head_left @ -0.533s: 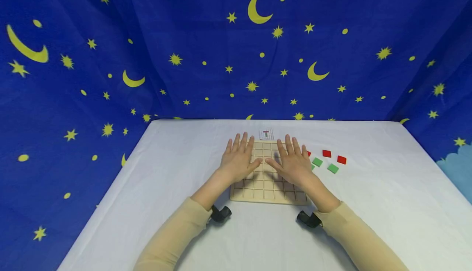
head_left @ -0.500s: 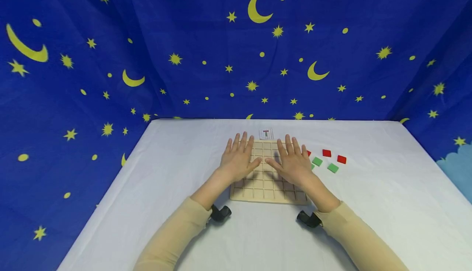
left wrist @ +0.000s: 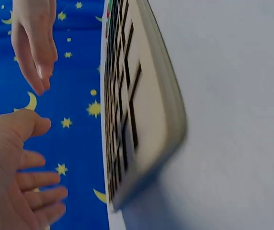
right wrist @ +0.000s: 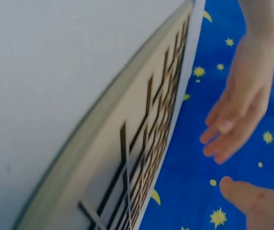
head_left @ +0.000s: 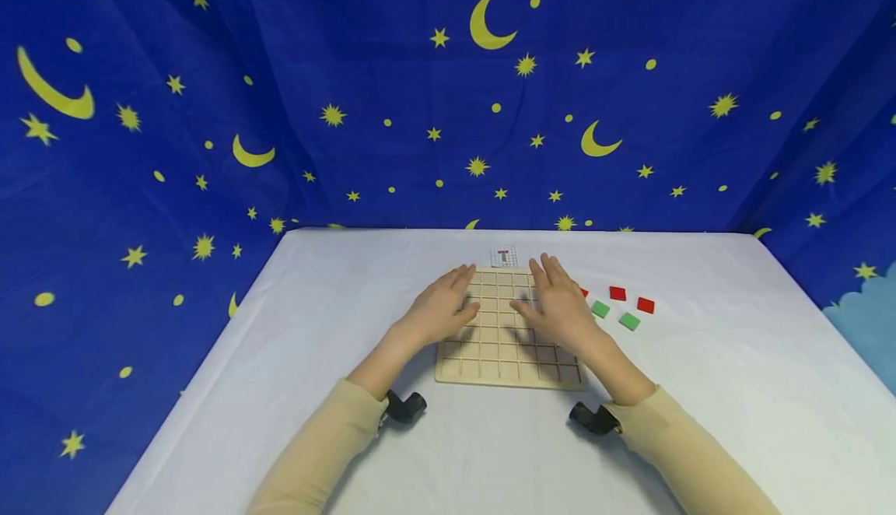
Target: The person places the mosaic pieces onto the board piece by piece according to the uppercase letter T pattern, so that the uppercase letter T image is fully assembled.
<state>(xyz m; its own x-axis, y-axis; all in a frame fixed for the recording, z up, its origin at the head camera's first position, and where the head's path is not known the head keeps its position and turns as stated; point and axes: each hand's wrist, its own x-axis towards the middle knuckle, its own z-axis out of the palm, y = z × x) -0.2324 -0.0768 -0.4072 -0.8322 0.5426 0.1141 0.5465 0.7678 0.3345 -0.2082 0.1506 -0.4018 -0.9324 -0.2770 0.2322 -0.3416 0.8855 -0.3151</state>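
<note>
A square wooden grid board [head_left: 498,332] lies flat on the white table, its cells bare where they show. My left hand [head_left: 439,309] hovers over the board's left side, fingers relaxed and thumb apart, holding nothing. Over the right side hangs my right hand [head_left: 560,306], fingers extended and also holding nothing. In the left wrist view both hands stand off from the board [left wrist: 151,91], with a gap of backdrop between. Beyond the right hand lie red tiles [head_left: 617,293] and green tiles [head_left: 629,321], one red tile partly hidden by that hand.
A small printed card [head_left: 503,257] with a coloured pattern on a grid lies just behind the board. A blue curtain [head_left: 392,95] with yellow moons and stars surrounds the table [head_left: 707,390]. Black wrist devices [head_left: 406,408] hang below both sleeves.
The hands have drawn apart. My left hand has moved left and turned, its fingers now closer together; my right hand has turned slightly, its fingers also nearer each other. Board and tiles stay put.
</note>
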